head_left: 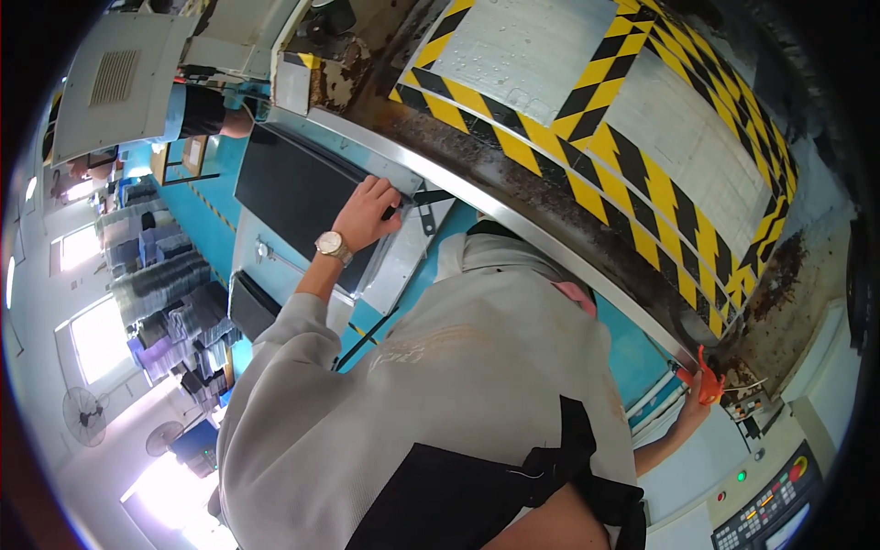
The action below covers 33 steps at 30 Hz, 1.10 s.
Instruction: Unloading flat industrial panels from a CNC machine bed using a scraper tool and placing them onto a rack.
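Observation:
My left hand [367, 215], a watch at its wrist, is at the edge of a dark flat sheet [298, 188]. Its fingers are curled over that edge, beside a metal plate [401, 263]. The sheet lies on a light metal table at the left. Far off to the right, my right hand [694, 411] is closed round an orange gun-shaped tool [709, 383], possibly an air blow gun. The tool is at the end of a metal rail, and part of my right forearm is hidden behind my clothing.
A machine bed with grey metal plates [527, 50], bordered by yellow and black striped tape, lies ahead behind a metal rail [513, 220]. At lower right is a control panel [765, 504]. Stacked dark sheets [183, 275] stand at far left. Part of another person [206, 112] shows at upper left.

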Each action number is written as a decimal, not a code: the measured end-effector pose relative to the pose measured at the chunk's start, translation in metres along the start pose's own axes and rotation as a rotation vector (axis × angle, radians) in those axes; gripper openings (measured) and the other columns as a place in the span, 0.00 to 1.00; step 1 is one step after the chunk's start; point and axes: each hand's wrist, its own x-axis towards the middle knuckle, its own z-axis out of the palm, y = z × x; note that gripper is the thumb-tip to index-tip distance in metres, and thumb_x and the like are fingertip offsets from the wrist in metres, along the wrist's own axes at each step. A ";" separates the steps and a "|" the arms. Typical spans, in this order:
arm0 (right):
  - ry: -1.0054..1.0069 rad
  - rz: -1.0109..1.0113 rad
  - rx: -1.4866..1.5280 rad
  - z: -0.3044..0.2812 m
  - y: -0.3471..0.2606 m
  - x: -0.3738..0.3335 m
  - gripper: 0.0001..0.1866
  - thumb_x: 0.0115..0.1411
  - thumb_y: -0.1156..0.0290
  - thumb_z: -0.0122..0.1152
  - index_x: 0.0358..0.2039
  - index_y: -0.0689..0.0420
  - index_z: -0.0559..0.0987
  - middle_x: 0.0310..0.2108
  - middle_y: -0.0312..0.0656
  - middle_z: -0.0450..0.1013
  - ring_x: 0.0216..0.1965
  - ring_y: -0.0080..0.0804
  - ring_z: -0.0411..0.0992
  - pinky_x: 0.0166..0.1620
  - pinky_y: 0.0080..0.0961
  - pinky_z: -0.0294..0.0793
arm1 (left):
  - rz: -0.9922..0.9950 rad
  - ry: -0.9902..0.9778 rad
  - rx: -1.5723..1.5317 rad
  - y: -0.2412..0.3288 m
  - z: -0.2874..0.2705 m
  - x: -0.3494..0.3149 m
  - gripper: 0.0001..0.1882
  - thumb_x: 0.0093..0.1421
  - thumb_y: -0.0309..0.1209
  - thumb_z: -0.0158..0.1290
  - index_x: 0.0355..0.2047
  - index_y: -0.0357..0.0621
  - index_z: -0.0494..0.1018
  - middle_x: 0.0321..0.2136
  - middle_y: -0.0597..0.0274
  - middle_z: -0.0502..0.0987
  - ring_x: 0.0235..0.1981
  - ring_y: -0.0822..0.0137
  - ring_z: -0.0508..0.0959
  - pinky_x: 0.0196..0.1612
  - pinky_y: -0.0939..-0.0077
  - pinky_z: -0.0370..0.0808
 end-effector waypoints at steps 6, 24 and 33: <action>-0.093 0.038 0.027 -0.009 -0.022 -0.013 0.31 0.63 0.52 0.68 0.56 0.64 0.75 0.38 0.40 0.75 0.40 0.29 0.71 0.42 0.27 0.72 | 0.118 -0.105 0.067 -0.011 -0.005 -0.013 0.10 0.52 0.31 0.60 0.29 0.45 0.70 0.33 0.59 0.68 0.39 0.56 0.69 0.47 0.64 0.71; -1.770 -0.729 0.130 0.271 -0.352 -0.206 0.18 0.65 0.76 0.58 0.55 0.63 0.75 0.54 0.45 0.69 0.48 0.36 0.72 0.53 0.29 0.73 | -1.381 0.705 -0.506 0.070 0.096 -0.186 0.31 0.66 0.44 0.56 0.61 0.34 0.67 0.58 0.38 0.65 0.55 0.46 0.69 0.60 0.57 0.67; -1.251 -1.376 0.026 0.407 -0.306 -0.282 0.27 0.65 0.67 0.63 0.58 0.70 0.69 0.58 0.57 0.66 0.59 0.51 0.68 0.54 0.33 0.75 | -1.596 0.817 -0.757 0.111 0.084 -0.169 0.36 0.68 0.47 0.53 0.66 0.32 0.62 0.61 0.46 0.64 0.59 0.59 0.70 0.60 0.66 0.67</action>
